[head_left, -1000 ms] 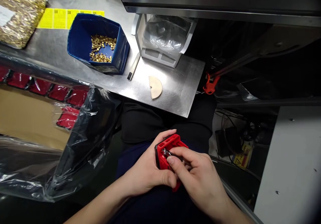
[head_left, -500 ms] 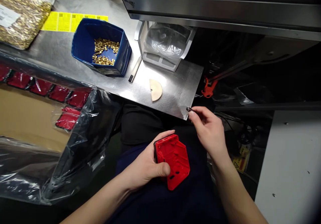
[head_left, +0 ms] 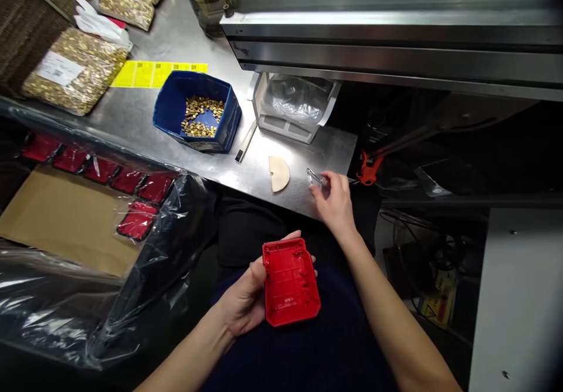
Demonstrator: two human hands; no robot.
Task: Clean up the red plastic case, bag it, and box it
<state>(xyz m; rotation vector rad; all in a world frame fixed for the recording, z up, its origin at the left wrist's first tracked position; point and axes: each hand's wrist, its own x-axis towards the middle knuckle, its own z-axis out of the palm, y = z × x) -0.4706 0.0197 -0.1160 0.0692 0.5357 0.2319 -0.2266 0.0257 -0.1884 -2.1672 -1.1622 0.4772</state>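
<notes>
At lower centre the left hand (head_left: 246, 304) grips a red plastic housing (head_left: 291, 282) over the lap, long axis running up-frame, while the right hand (head_left: 336, 204), up-right of it, pinches small metal tweezers (head_left: 313, 175) (tips pointing up-left) at the desk (head_left: 308, 146) edge.

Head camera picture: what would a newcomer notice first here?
First, the bright red plastic part, low in the middle, held in the left hand over the lap. Next, the right hand at the near edge of the steel table, its fingers pinching small metal tweezers. Behind, left of middle, a blue bin holds small brass pieces.
</notes>
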